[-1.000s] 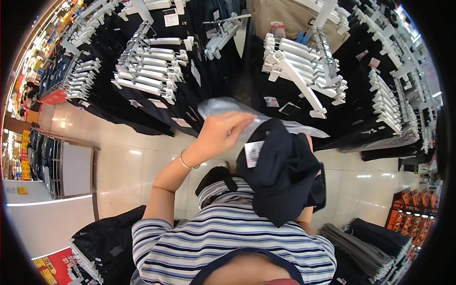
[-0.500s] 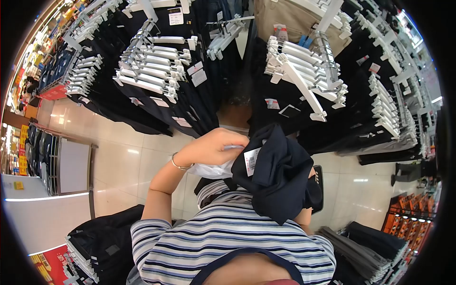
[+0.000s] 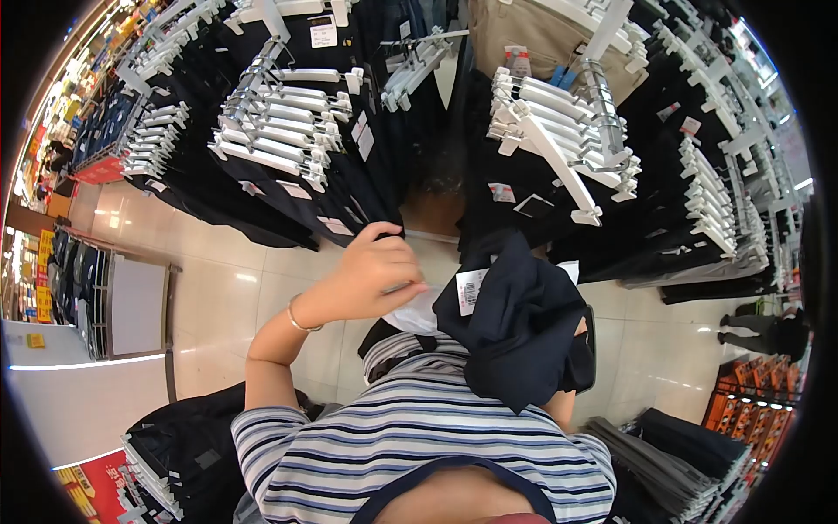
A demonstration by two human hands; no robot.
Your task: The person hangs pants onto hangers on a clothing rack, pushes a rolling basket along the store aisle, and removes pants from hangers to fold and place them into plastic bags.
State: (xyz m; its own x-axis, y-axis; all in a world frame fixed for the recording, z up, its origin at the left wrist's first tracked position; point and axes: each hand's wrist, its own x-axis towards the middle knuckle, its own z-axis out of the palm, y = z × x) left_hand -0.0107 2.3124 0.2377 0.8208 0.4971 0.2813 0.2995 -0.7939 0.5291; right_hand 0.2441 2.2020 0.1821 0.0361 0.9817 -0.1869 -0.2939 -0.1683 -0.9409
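Note:
A bunched dark navy garment (image 3: 519,319) hangs in front of my striped shirt, with a white barcode tag (image 3: 469,293) on its left side. My right hand (image 3: 581,327) is mostly under the garment's right side and holds it up; only a bit of its fingers shows. To the left of the garment, my left hand (image 3: 380,272) has curled fingers pinching translucent white plastic (image 3: 419,311), which runs down and right behind the garment. A white edge also sticks out at the garment's upper right. Beside my right hand is a black object (image 3: 589,349), partly hidden.
Racks of dark trousers on white hangers (image 3: 279,122) stand ahead on the left, with more hangers (image 3: 559,122) on the right. Folded trousers (image 3: 672,445) lie at the lower right, black garments (image 3: 192,437) at the lower left. A person (image 3: 768,334) is at the far right.
My left hand has moved left, away from the garment, after coming down and toward me with the plastic. The garment and my right hand stay nearly in place. More of the person at the right shows.

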